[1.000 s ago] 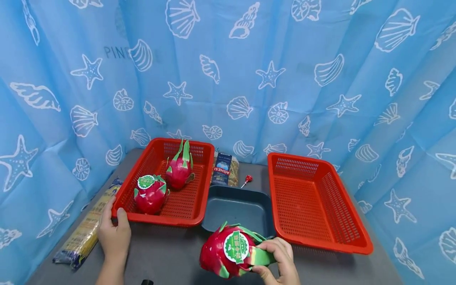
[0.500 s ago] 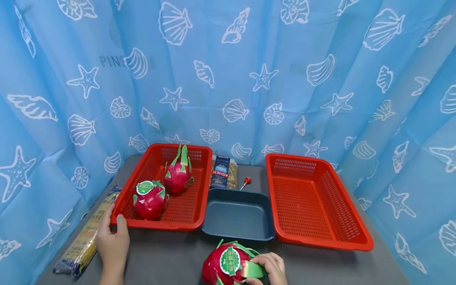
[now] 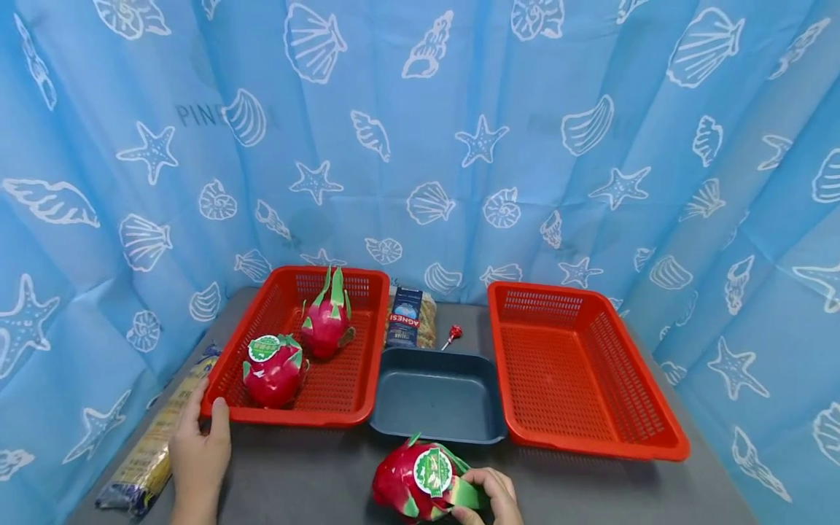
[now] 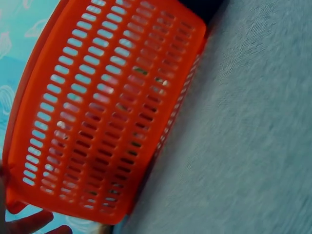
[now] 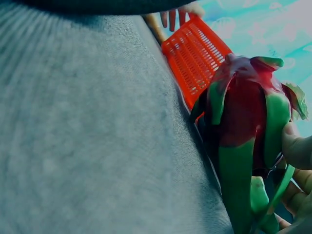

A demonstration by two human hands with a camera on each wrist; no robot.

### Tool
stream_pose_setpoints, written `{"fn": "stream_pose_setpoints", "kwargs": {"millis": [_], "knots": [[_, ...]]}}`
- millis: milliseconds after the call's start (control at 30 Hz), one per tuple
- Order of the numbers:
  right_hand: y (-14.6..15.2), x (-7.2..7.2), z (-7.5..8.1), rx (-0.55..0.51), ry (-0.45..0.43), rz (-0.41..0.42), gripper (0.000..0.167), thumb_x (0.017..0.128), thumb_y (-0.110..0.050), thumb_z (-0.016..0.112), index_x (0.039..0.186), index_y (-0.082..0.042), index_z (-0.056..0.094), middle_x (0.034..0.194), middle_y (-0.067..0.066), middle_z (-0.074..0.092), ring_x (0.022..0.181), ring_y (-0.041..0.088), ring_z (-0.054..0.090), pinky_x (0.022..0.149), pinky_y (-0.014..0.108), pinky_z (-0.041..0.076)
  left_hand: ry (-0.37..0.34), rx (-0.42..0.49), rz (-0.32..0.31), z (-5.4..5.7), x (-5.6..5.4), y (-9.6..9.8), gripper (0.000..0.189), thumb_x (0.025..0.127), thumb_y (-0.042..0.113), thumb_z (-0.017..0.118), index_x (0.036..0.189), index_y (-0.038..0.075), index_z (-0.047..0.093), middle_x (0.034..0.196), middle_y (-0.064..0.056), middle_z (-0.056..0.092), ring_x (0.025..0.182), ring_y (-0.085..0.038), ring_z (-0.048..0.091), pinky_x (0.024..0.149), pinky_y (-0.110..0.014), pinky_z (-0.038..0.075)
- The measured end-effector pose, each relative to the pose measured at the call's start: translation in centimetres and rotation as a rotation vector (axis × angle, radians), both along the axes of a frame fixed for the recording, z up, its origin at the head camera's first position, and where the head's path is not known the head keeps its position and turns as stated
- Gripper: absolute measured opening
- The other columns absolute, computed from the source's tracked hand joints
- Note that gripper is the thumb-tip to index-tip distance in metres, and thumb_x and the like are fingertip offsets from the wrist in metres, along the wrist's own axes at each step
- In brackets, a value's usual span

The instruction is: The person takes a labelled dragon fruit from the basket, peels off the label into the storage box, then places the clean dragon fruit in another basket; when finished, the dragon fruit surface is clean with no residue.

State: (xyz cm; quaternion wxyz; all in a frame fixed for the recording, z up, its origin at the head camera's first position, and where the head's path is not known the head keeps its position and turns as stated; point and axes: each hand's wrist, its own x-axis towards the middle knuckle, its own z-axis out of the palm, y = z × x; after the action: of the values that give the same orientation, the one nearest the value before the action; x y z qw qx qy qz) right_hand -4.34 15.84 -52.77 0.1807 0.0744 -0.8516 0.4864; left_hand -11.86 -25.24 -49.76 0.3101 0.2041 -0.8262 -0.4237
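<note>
My right hand (image 3: 492, 496) pinches a red dragon fruit (image 3: 407, 477) by its green leafy end, in front of the dark baking pan (image 3: 436, 401). The fruit lies on its side with a round green-and-white sticker upward. In the right wrist view, thumb and fingers grip among the dragon fruit's green leaves (image 5: 236, 180). My left hand (image 3: 200, 456) holds the near left corner of the left red basket (image 3: 295, 417), thumb in front and fingers along the side. Inside that basket sit two more dragon fruits, one with a sticker (image 3: 274, 375) and one with upright leaves (image 3: 326, 324).
On the right stands a second red basket (image 3: 558, 372). Behind the pan are a pasta bag (image 3: 407, 317) and a red lollipop (image 3: 453, 333). A long yellow pasta packet (image 3: 154, 452) lies left of the left basket. A blue shell-print curtain (image 3: 420, 146) encloses the grey table (image 3: 295, 474).
My right hand has lowered the dragon fruit toward the table and nearer to me, away from the pan. My left hand stays at the basket corner. The head view has shifted slightly.
</note>
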Motion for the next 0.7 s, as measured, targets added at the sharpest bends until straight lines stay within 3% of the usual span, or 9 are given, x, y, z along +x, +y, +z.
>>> {"fn": "stream_pose_setpoints", "kwargs": {"millis": [67, 200, 367, 567, 700], "knots": [[0.1, 0.2, -0.1, -0.001, -0.014, -0.015, 0.033, 0.073, -0.012, 0.088, 0.095, -0.024, 0.067, 0.095, -0.024, 0.06, 0.101, 0.005, 0.047, 0.084, 0.029, 0.039, -0.035, -0.034, -0.019, 0.4, 0.3, 0.2, 0.049, 0.104, 0.02, 0.054, 0.149, 0.001, 0.051, 0.14, -0.028, 0.055, 0.119, -0.046, 0.057, 0.09, -0.065, 0.049], [0.2, 0.2, -0.2, 0.018, 0.014, 0.004, 0.033, 0.073, -0.01, 0.087, 0.096, -0.023, 0.066, 0.094, -0.024, 0.059, 0.099, 0.005, 0.048, 0.084, 0.028, 0.037, -0.108, -0.146, -0.007, 1.9, 0.8, 0.6, 0.051, 0.1, 0.018, 0.059, 0.146, -0.004, 0.052, 0.138, -0.031, 0.056, 0.117, -0.05, 0.057, 0.088, -0.068, 0.05], [0.4, -0.1, -0.2, 0.042, 0.052, 0.034, 0.034, 0.074, -0.011, 0.086, 0.097, -0.022, 0.065, 0.096, -0.025, 0.058, 0.097, 0.006, 0.049, 0.085, 0.028, 0.036, -0.105, -0.243, 0.031, 3.9, 1.6, 1.8, 0.053, 0.093, 0.014, 0.068, 0.142, -0.004, 0.057, 0.139, -0.028, 0.057, 0.117, -0.05, 0.059, 0.086, -0.068, 0.05], [0.5, -0.1, 0.2, 0.056, 0.003, 0.056, 0.032, 0.077, -0.013, 0.084, 0.099, -0.023, 0.063, 0.097, -0.025, 0.056, 0.1, 0.006, 0.047, 0.086, 0.033, 0.037, 0.06, -0.332, -0.024, 6.2, 3.3, 3.8, 0.051, 0.085, 0.009, 0.076, 0.133, -0.002, 0.065, 0.132, -0.024, 0.062, 0.116, -0.046, 0.06, 0.089, -0.067, 0.051], [0.5, -0.1, 0.6, 0.029, -0.066, 0.079, 0.029, 0.081, -0.015, 0.083, 0.099, -0.024, 0.063, 0.097, -0.024, 0.057, 0.101, 0.006, 0.046, 0.087, 0.035, 0.036, 0.224, -0.362, -0.159, 7.3, 4.5, 5.5, 0.05, 0.079, 0.003, 0.08, 0.128, 0.0, 0.069, 0.125, -0.021, 0.067, 0.111, -0.04, 0.062, 0.107, -0.029, 0.046]]}}
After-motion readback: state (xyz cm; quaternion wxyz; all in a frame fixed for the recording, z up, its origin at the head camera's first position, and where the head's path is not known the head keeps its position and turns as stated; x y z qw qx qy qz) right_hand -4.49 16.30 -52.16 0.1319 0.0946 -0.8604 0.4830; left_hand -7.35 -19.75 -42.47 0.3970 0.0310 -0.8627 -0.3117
